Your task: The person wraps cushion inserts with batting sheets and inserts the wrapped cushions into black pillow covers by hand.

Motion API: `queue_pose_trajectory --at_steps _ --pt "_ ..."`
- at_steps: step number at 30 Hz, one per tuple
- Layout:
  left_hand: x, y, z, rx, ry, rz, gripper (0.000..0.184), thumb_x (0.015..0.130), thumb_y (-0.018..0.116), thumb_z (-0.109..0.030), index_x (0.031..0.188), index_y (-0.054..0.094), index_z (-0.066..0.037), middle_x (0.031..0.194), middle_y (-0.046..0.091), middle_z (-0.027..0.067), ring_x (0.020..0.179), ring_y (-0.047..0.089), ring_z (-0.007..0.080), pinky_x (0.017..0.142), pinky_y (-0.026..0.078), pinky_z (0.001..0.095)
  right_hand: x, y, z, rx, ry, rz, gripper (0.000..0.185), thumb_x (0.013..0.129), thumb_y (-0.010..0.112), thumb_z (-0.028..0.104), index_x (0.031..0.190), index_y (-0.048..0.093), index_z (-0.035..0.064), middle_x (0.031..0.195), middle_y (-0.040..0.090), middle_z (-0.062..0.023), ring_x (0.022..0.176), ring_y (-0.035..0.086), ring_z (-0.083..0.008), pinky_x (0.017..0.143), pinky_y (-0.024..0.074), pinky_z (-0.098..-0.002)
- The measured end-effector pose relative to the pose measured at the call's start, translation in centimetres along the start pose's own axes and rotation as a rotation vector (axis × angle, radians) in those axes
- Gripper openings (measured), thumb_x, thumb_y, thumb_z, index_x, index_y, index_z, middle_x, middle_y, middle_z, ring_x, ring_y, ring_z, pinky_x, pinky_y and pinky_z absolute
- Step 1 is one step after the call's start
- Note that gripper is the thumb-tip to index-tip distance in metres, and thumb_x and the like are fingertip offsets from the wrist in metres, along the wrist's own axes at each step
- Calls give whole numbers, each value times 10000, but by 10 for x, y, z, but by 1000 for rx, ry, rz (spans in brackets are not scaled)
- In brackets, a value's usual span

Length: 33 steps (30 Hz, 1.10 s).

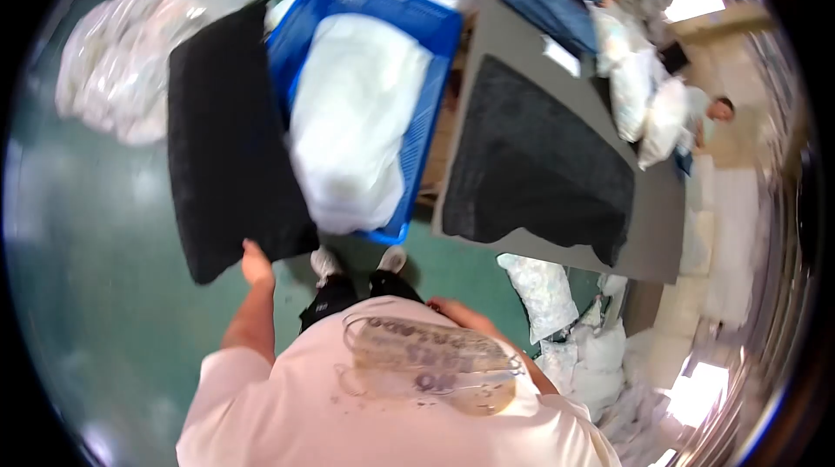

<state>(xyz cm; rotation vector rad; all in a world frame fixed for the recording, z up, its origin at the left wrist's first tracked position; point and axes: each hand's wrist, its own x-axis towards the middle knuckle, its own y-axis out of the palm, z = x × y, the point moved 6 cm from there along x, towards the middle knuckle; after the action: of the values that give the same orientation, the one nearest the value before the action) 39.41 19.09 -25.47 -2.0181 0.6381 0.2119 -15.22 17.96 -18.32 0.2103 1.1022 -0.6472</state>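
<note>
My left hand [257,265] grips the lower edge of a large black cushion [235,145], its fingers hidden beneath or behind the fabric. The cushion hangs along the left side of a blue plastic crate [423,154]. A bulky white bundle [352,110], possibly a pillow, fills much of that crate. Close to my right hip is my right hand [448,309], blurred and partly hidden by my body, so its fingers do not show clearly. A dark grey-black piece of fabric [539,163] lies spread on the grey table [657,232] to the right.
Plastic-wrapped white goods [126,63] sit on the green floor at left. White pillows [648,102] and folded blue fabric [544,2] lie along the table's far side. Another person [713,110] is at far right. A patterned pillow [537,297] lies below the table edge.
</note>
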Motion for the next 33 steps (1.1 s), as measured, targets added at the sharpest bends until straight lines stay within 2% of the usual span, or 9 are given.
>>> queue_pose_trajectory --at_steps 3,7,10,17,19,22,24,28,33 --pt "-21 -9 -8 250 228 -100 635 1042 284 -405 761 682 3 781 666 269 762 647 462 706 517 546 -12 2 48 534 162 -48 296 914 548 291 970 680 32 848 648 -66 717 600 -194 634 478 -343" --pt "-41 22 12 363 397 -55 537 1007 403 -344 699 671 6 728 665 248 653 651 438 598 518 550 10 -21 58 413 366 -76 295 906 569 306 982 666 38 873 681 -97 713 635 -250 628 497 -385" --pt "-32 41 29 415 412 -112 518 986 442 -333 662 669 1 693 657 240 621 650 428 570 520 542 51 -29 98 -698 -315 -124 327 916 610 325 1071 652 41 944 700 -135 850 672 -309 720 519 -407" --pt "-32 51 34 413 390 93 506 964 487 -319 614 657 5 659 645 245 578 650 389 556 529 479 72 38 258 -174 -391 72 361 891 681 288 1145 610 41 1022 695 -130 939 674 -272 813 523 -372" --pt "-38 46 44 300 351 218 456 960 506 -291 655 659 11 655 660 232 547 657 344 538 528 447 107 61 288 -79 -392 34 515 848 717 350 1211 556 23 1156 636 -172 1027 634 -321 878 504 -385" --pt "-60 -5 17 81 -80 927 329 950 548 -227 752 653 15 645 671 155 532 653 227 494 500 361 164 81 322 -244 -484 -218 980 751 789 461 1454 300 -16 1396 440 -255 1241 507 -381 1020 443 -424" --pt "-33 -66 10 -460 -47 668 215 957 568 -191 878 641 -4 670 662 74 531 617 145 492 465 279 192 94 334 -280 -352 -193 1196 698 820 495 1504 125 -49 1451 343 -281 1299 441 -406 1073 398 -445" --pt "102 -158 44 -324 56 -9 408 965 594 -392 1106 632 -11 1010 690 134 920 653 176 785 508 325 211 107 321 -529 -194 -207 1259 654 826 550 1491 131 -83 1443 340 -285 1296 436 -419 1065 405 -441" --pt "202 -78 -24 -617 -216 364 861 885 573 -649 1452 432 -18 1411 507 175 1282 499 280 1087 367 373 220 121 307 -354 -289 -221 1128 666 826 440 1456 227 -97 1395 395 -293 1292 438 -417 1067 402 -439"
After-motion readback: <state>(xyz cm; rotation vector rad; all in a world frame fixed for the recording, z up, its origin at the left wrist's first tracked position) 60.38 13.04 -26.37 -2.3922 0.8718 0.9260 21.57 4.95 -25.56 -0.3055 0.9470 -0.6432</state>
